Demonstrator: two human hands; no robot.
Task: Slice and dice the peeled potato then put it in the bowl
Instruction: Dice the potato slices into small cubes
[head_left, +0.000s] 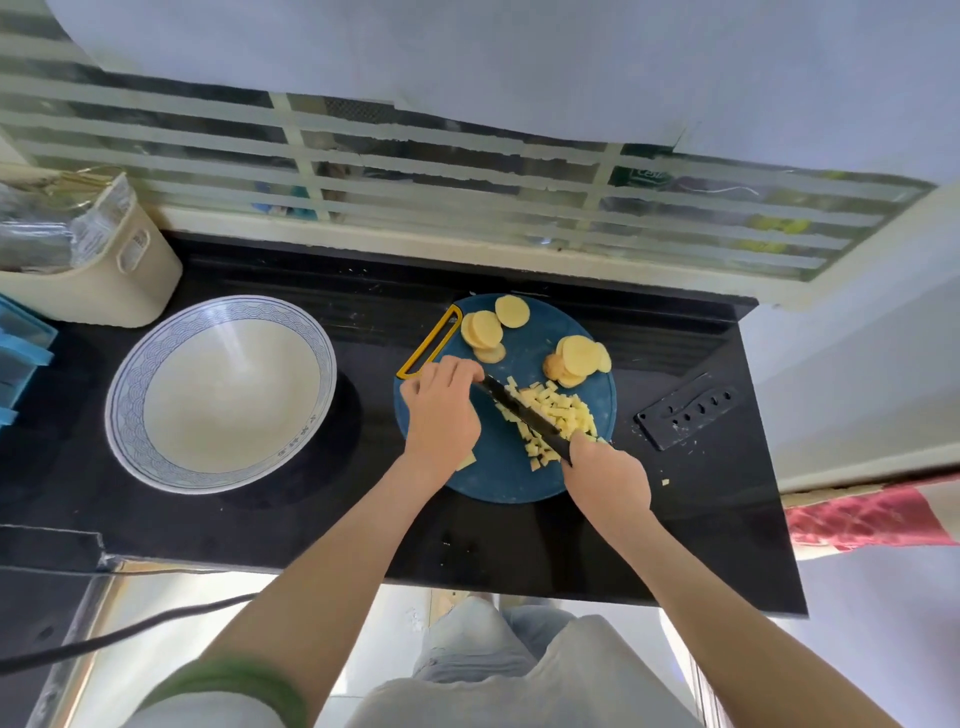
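A round blue cutting board (524, 480) lies on the black counter. Diced potato pieces (558, 413) are heaped at its middle. Round potato slices sit in two stacks at the back, one at the left (485, 327) and one at the right (579, 356). My right hand (608, 475) grips the handle of a black knife (524, 413), whose blade lies across the dice. My left hand (441, 410) rests on the board with its fingertips on the blade's tip end. A large white bowl with a blue patterned rim (221, 392) stands to the left of the board, with nothing in it.
A black knife sheath (685, 415) lies to the right of the board. A cream container (104, 270) with bags stands at the back left, with a blue plastic item (21, 358) in front of it. A window grille runs along the back. The counter's front edge is near my body.
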